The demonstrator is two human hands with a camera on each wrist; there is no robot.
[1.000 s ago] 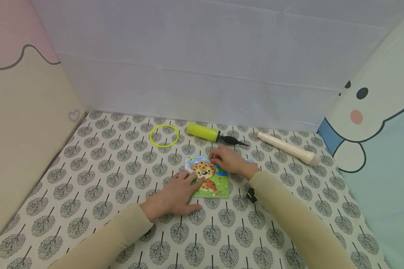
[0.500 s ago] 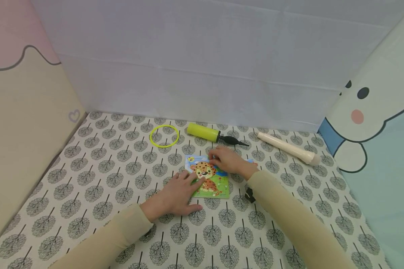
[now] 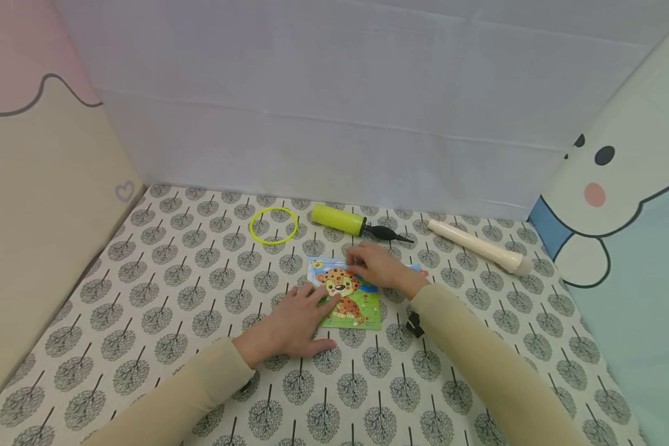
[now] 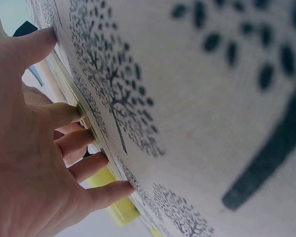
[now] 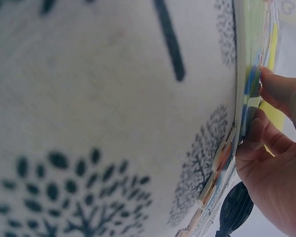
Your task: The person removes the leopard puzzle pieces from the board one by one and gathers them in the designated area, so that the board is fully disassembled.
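Observation:
A jigsaw puzzle (image 3: 370,313) with a cartoon leopard lies flat on the cloth, in front of the person. The left hand (image 3: 298,319) spreads over its lower left part, fingertips on the picture and thumb out on the cloth; the left wrist view shows these straight fingers (image 4: 91,165) along the puzzle's edge. At the upper right part is the right hand (image 3: 376,265), its thumb and curled fingers pinching a blue-green puzzle piece (image 5: 251,81) at the board's surface. Just beside the board, partly hidden by this hand, lie several loose puzzle pieces (image 5: 207,190).
Behind the puzzle lie a yellow ring (image 3: 251,227) and a yellow hand pump (image 3: 337,219) with a black nozzle. A cream microphone-shaped stick (image 3: 476,243) is at the back right. Tree-patterned cloth (image 3: 173,347) covers the table, with a pale curtain (image 3: 323,111) behind it.
The right hand has shifted only slightly at the puzzle's upper right. The left hand keeps its place on the board, and the other things lie where they were.

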